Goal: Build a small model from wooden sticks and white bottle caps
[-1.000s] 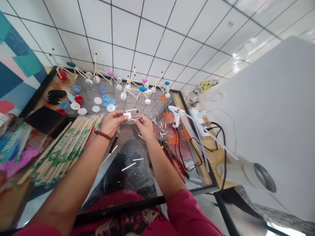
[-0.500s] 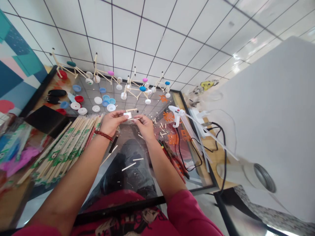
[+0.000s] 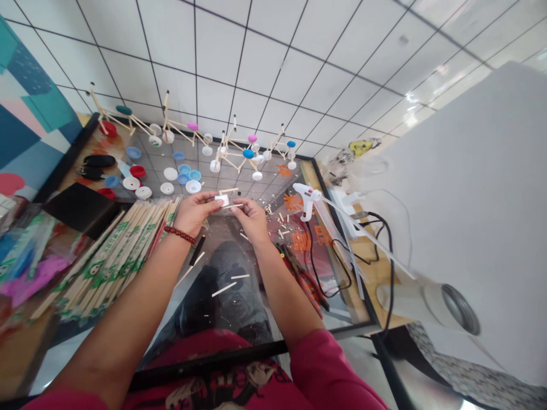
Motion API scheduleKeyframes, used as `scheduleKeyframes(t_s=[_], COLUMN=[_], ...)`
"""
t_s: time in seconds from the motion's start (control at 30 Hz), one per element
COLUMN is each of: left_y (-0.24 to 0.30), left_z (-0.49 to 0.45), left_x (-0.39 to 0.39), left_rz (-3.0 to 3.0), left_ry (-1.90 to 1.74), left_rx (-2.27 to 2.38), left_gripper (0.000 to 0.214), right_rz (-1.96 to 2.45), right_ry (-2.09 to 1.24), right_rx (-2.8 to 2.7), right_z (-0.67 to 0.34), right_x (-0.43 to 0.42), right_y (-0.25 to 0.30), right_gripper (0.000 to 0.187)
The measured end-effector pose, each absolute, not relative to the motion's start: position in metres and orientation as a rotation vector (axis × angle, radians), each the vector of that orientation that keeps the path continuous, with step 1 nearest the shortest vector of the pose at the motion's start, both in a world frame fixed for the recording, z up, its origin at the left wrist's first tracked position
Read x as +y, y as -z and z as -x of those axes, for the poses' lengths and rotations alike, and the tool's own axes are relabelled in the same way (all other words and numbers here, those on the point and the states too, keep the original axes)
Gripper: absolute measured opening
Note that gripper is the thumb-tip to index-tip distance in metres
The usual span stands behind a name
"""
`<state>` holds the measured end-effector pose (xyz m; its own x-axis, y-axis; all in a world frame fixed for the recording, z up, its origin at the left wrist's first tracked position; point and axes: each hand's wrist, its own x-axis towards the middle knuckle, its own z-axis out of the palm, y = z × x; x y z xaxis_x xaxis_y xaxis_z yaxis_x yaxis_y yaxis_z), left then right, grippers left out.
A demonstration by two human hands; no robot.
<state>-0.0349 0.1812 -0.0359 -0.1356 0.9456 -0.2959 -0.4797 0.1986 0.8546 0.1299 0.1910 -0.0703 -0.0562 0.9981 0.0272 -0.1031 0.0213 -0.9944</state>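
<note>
Finger-pinched cap (image 3: 222, 200) in left hand (image 3: 195, 210), stick (image 3: 235, 205) in right hand (image 3: 252, 221), near cap; couldn't tell if touching. Hardly shifted over last second, so likely advanced work little.

You wear magenta sleeves (image 3: 331, 365) and a dark-red beaded bracelet (image 3: 180, 234), your white cap (image 3: 223, 200) and pale stick (image 3: 231, 206) set off by light-blue caps (image 3: 194, 175), a red cap (image 3: 137, 171), green-printed stick packets (image 3: 109, 259) and a white glue gun (image 3: 306, 198). Facing you, white tiles (image 3: 220, 40) are gridded in black beside a wall (image 3: 49, 117) patched in teal, blue and pink.
</note>
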Motion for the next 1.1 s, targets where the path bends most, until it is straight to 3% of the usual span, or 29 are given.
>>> scheduleKeyframes(t_s=[0.37, 0.6, 0.87, 1.1], left_y=[0.032, 0.0337, 0.0355, 0.037], left_z=[0.0339, 0.0338, 0.0351, 0.0345], left_x=[0.1811, 0.1816, 0.1818, 0.1823], left_rz=[-0.533, -0.538, -0.563, -0.564], left_ry=[-1.354, -1.358, -1.351, -1.353], left_rx=[1.088, 1.084, 1.09, 1.085], left_gripper=[0.051, 0.051, 0.051, 0.053], right_rz=[1.086, 1.061, 1.097, 1.075], right_ry=[-1.279, -1.296, -1.287, -1.282], right_rx=[-1.148, -1.165, -1.185, -1.202], right_z=[-0.1291, -0.1298, -0.1293, -0.1301], right_x=[0.1911, 0.1916, 0.1903, 0.1907], right_y=[0.0659, 0.069, 0.0665, 0.0695], right_gripper=[0.044, 0.022, 0.013, 0.018])
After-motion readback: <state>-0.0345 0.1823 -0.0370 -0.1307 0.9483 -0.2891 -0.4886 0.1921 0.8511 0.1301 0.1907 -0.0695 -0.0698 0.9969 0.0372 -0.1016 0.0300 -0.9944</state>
